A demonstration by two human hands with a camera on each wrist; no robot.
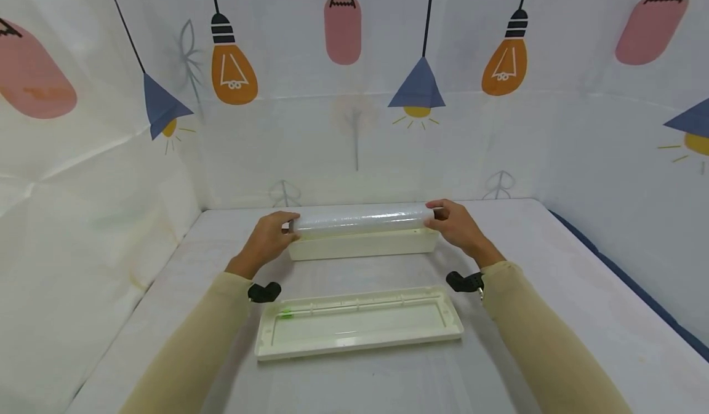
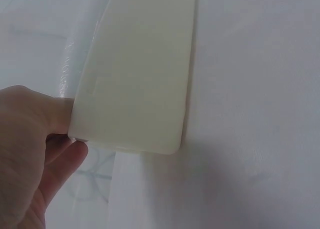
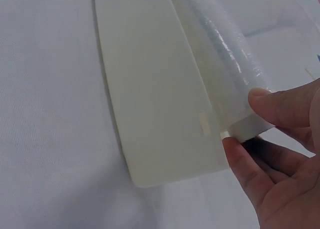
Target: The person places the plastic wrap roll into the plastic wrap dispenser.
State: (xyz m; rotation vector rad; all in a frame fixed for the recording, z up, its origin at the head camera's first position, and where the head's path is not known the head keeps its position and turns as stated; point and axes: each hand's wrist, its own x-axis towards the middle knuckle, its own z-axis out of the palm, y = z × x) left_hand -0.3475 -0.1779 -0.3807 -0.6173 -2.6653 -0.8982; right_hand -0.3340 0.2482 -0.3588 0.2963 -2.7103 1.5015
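Note:
A roll of cling film (image 1: 362, 218) lies level over a long cream plastic box (image 1: 362, 245), mostly above its rim. My left hand (image 1: 268, 242) grips the roll's left end. The right hand (image 1: 458, 229) holds the opposite end between thumb and fingers. In the right wrist view, the thumb is on the end of the roll (image 3: 230, 54), close to the corner of the box (image 3: 155, 99). In the left wrist view, the box wall (image 2: 135, 79) hides most of the roll, and the left fingers sit at its upper corner.
Nearer me, a cream lid (image 1: 360, 328) lies on the white table (image 1: 327, 383), with a thin bar along it and a green piece (image 1: 285, 313) near its left end. A cloth wall (image 1: 354, 143) printed with lamps stands behind the box.

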